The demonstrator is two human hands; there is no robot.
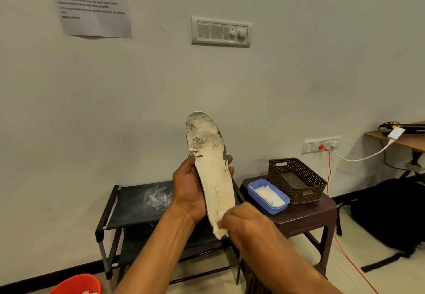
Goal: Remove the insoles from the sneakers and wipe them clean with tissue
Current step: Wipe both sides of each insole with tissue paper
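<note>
In the head view, an insole [212,178] is held up in front of a pale wall, well above the floor. Its toe end points up and its heel end down, and the whole is tilted slightly. Its pale face is turned toward the camera. Dark grey grime is seen over the toe half, and faint lettering runs along the lower half.

The insole is clasped around its middle by the left hand [190,190]. The grip is closed around it, with the thumb on the left edge and the fingertips showing at the right edge. At the heel end, a crumpled white piece of what looks like tissue [219,230] is pinched in the curled grip of the right hand [243,222] and pressed against the insole.

Behind the hands, a black shoe rack [138,204] stands against the wall, with a whitish smear on its top shelf. Just to its right is a small brown table [305,215]. On it, a blue box [253,189] holding white tissues is set beside a brown woven basket [276,174]. A red bucket [78,284] is seen at the lower left edge and a black backpack [391,215] on the floor at the right. A switch panel [221,31] and a printed sheet [92,3] are fixed to the wall above.
</note>
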